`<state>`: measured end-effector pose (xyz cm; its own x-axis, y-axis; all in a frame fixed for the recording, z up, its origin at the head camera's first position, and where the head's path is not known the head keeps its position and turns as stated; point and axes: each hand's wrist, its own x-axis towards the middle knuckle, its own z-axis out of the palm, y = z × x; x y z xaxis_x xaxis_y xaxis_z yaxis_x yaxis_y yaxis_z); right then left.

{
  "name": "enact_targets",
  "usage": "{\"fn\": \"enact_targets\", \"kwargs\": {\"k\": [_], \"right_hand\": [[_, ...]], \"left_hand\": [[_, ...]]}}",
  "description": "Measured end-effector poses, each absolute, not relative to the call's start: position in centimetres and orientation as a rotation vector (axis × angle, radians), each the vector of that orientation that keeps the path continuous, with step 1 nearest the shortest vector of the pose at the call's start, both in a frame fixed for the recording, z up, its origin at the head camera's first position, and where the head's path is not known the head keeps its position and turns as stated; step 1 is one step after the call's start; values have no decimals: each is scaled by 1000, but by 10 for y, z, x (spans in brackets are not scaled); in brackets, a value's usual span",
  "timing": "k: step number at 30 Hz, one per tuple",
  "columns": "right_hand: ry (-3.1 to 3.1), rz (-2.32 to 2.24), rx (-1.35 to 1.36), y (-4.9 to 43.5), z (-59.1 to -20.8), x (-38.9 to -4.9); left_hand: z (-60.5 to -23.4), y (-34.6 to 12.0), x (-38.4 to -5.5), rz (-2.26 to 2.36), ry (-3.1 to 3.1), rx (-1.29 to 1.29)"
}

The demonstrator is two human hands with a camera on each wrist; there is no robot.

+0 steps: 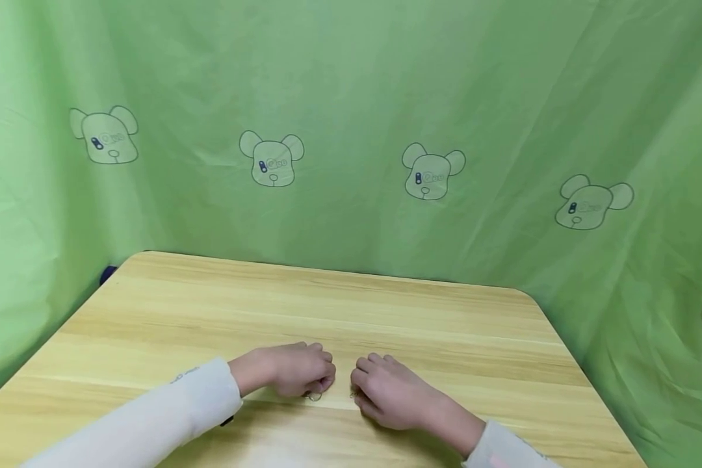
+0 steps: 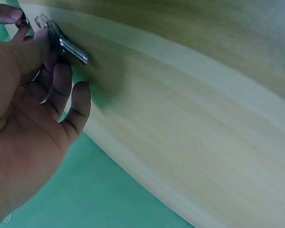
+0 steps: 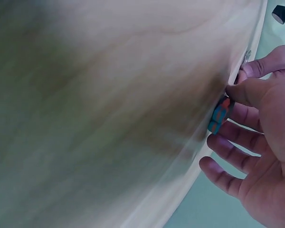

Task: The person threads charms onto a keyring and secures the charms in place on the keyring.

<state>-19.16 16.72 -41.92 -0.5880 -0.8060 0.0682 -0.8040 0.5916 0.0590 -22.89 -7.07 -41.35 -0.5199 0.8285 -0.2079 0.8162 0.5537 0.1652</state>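
Observation:
In the head view my left hand (image 1: 300, 369) and right hand (image 1: 394, 393) face each other close over the table, a short gap between them. My left thumb and fingers pinch a small black and silver metal piece with a wire ring (image 2: 73, 49), like a key-ring item; its exact kind cannot be told. Part of its ring shows beneath the left fingers in the head view. The right thumb and forefinger pinch a small blue and orange piece (image 3: 218, 117), partly hidden by the fingers. My other right fingers are spread loosely below it.
The wood-grain table (image 1: 351, 312) has rounded far corners. Green curtain (image 1: 351, 78) printed with bear heads hangs behind and at both sides. A dark object (image 1: 108, 274) shows past the table's left edge. A black object (image 3: 281, 14) appears at the right wrist view's upper right.

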Motion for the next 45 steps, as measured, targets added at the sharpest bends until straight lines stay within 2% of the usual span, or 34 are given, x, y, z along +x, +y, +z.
{"fn": "enact_targets", "kwargs": {"k": [5,16,35,45], "right_hand": [[-2687,-86,1390,167,-420,-191],[-2591,-279,1429,165,-420,-194],[-2312,-566,1516,161,-420,-202],[-2647,-161,1528,167,-425,-208]], "left_hand": [[-417,-72,-228,62,2551,1395],[-419,-79,-231,409,2484,1276],[-421,-88,-238,520,2490,1208],[-425,-89,-241,578,2539,1204]]}}
